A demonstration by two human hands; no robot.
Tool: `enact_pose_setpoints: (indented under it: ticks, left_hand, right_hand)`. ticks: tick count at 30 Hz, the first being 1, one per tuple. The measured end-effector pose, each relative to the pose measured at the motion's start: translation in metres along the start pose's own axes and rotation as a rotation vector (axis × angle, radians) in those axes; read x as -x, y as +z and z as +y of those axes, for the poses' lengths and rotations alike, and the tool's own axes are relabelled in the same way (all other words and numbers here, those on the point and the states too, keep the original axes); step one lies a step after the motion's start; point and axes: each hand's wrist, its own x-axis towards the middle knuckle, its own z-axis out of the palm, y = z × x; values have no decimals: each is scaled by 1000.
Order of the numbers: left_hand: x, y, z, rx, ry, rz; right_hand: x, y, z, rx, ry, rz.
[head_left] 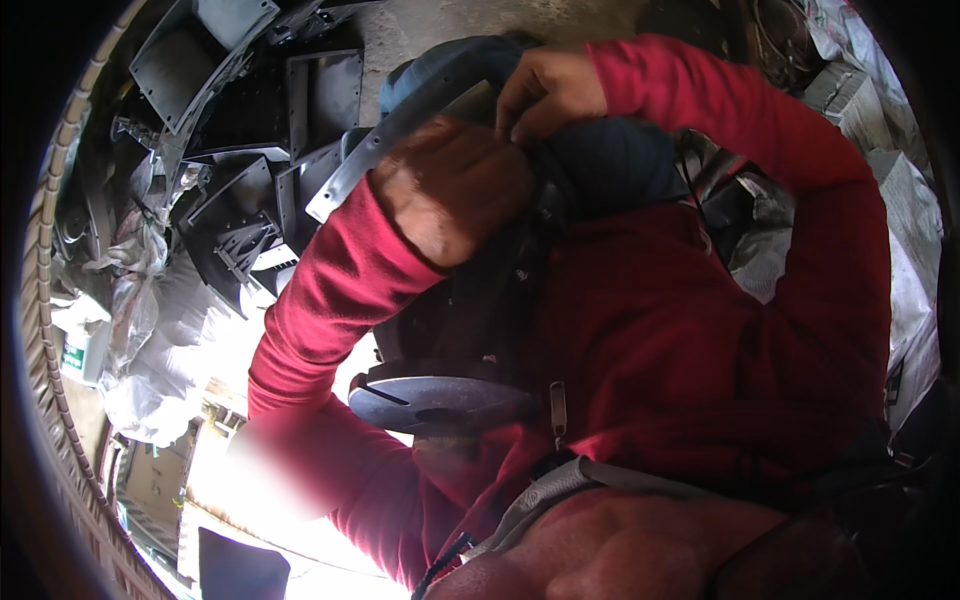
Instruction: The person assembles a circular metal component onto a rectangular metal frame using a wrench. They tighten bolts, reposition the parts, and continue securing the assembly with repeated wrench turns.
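My left hand (455, 190) is closed, its back turned up and its fingertips hidden. It grips a long grey metal strip (375, 150) with small holes, which slants up past the knuckles over my lap. My right hand (550, 92) reaches in from the right above it. Its thumb and fingers are pinched together beside the left hand's knuckles. Whatever small thing sits between them is too hidden to make out. Both hands are close to each other over my blue trousers (610, 165).
Dark metal panels and brackets (325, 100) lie piled at the left. Below them are crumpled clear plastic bags (150, 350) and a white container (85, 350). A grey round disc (440, 400) sits near my chest. White sacks (910, 250) stand at the right.
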Motion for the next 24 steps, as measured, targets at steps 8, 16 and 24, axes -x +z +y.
enact_pose_setpoints:
  ticks: [8, 16, 24]
  left_hand:
    - [1, 2, -2, 6, -76, 6]
    - [-6, -2, -2, 8, 45, 14]
    - [-4, -4, 1, 2, -46, -65]
  right_hand:
    - [-2, -2, 6, -100, 104, -31]
    - [2, 0, -4, -94, 139, 23]
    - [3, 0, 0, -213, 168, -2]
